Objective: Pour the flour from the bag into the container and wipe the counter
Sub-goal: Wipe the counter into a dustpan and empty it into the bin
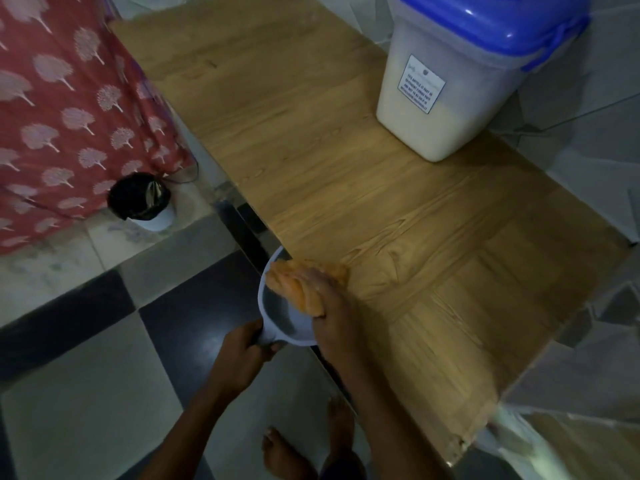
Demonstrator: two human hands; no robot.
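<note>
A translucent container [436, 109] with a blue lid [502, 22] stands at the back right of the wooden counter [363, 174], holding white flour. My right hand [332, 313] grips an orange cloth [301, 282] at the counter's front edge, above a pale plastic bowl [277, 317]. My left hand [242, 355] holds that bowl by its rim, just below the counter edge. No flour bag is in view.
A small white bin with a black liner [142, 199] stands on the tiled floor at the left, beside a red patterned curtain [62, 109]. Tiled wall runs along the counter's right side. My bare feet [294, 448] are on the checkered floor below.
</note>
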